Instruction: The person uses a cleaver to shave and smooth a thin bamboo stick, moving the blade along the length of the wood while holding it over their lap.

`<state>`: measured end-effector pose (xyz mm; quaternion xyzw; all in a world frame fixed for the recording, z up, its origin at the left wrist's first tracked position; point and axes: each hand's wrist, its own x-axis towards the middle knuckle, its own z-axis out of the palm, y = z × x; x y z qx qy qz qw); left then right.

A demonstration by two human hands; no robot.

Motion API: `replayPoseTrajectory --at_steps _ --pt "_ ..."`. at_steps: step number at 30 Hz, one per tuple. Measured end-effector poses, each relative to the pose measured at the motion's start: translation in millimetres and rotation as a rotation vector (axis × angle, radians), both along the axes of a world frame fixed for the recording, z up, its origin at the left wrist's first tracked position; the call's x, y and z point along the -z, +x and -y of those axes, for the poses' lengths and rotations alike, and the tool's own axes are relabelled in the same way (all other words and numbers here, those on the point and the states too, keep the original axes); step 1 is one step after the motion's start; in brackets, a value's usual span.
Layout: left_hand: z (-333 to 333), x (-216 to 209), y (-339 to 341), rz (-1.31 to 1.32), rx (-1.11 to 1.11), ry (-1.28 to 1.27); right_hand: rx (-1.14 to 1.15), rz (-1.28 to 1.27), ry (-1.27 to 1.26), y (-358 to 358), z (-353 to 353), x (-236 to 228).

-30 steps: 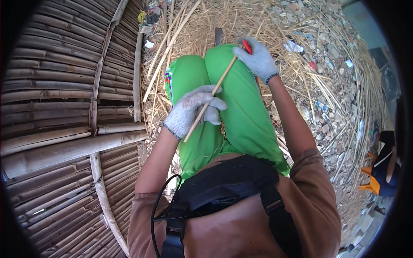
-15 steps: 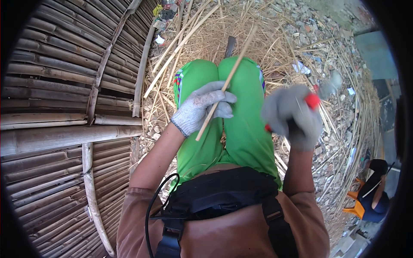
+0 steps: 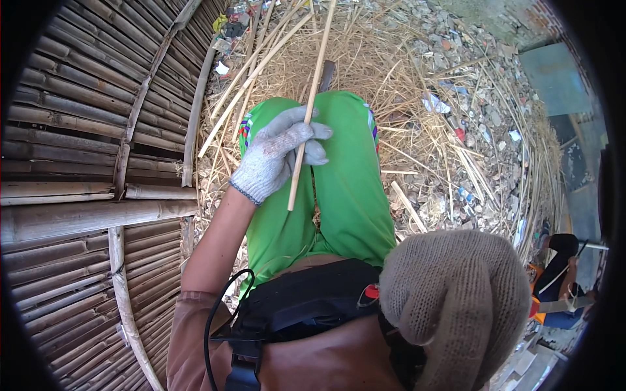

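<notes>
A long thin bamboo strip (image 3: 318, 62) lies across the fingers of my left hand (image 3: 272, 146). That hand wears a pale knit glove and is closed on the strip over my green-trousered knees. The strip slants, its near end between my thighs and its far end toward the straw. My gloved right hand (image 3: 466, 296) is raised close to the camera at the lower right, in a fist around a red-handled knife (image 3: 535, 306). Red shows on both sides of the fist, and the blade points right. The middle of the handle is hidden by the glove.
A bamboo slat wall (image 3: 65, 156) stands along the left. Straw and shavings (image 3: 365, 58) cover the ground ahead, with several long strips (image 3: 257, 75) and rubble with litter (image 3: 482, 150) to the right. Another person (image 3: 561, 280) in dark clothes sits at the right.
My right hand has come back toward my body and up nearer the camera with the knife. The strip in my left hand has swung to a steeper angle, and the view has shifted slightly.
</notes>
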<state>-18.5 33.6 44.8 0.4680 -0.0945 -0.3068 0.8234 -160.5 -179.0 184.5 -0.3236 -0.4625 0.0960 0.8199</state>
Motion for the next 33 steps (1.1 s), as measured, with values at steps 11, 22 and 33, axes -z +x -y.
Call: replayPoseTrajectory --at_steps 11,22,33 --pt "-64.8 -8.9 -74.8 -0.119 0.102 0.337 1.109 -0.559 -0.881 68.7 48.8 73.5" --pt "-21.5 -13.3 -44.9 0.112 0.214 0.556 1.207 -0.351 -1.288 141.1 50.5 187.9" --pt "-5.9 -2.5 -28.2 0.004 0.115 0.344 1.101 -0.224 -1.704 105.8 56.7 163.4"
